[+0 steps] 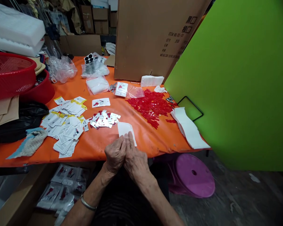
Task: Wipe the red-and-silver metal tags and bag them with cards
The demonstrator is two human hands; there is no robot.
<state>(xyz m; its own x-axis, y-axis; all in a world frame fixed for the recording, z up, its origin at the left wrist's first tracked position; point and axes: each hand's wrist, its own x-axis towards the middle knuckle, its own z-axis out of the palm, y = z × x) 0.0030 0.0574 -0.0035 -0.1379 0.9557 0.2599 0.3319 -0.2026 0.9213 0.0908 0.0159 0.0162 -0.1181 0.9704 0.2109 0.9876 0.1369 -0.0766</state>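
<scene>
I see two hands: left hand (pixel 115 154) and right hand (pixel 136 162), closed together at the near edge of the orange table cover (pixel 155 139), fingertips pinching one white translucent pouch (pixel 126 133). The pouch lies at the grip, long axis slanting from lower right near my fingers to upper left. Just ahead of the grip: one cluster of small red-and-silver cards (pixel 104 120). Further left: two heaps of printed leaflets (pixel 66 125). Ahead right: one pile of red plastic pieces (pixel 151 106), and beyond it one large cardboard carton (pixel 143 40). Below right of the grip, under the table edge: one purple stool (pixel 193 175). One metal bangle (pixel 88 205) on my left wrist.
</scene>
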